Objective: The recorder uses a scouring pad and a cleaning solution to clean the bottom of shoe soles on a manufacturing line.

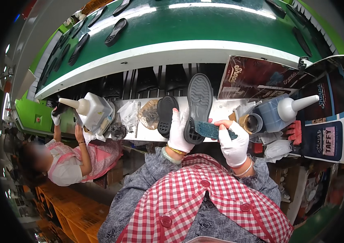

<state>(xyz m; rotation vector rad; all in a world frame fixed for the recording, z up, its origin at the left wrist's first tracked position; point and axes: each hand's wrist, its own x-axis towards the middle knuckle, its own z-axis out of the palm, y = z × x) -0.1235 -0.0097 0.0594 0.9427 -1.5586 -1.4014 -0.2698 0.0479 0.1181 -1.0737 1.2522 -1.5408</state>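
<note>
The gloved left hand gripped a dark shoe sole upright above the desk, while the right hand closed around a teal brush laid against the sole's heel. The step looked like brushing the sole; next, the brush likely needed even strokes along the tread.

You wear white gloves on your left hand and right hand. The shoe sole you hold is dark grey, the brush pad is teal. Your apron has red and white checks, the conveyor belt is green.
</note>
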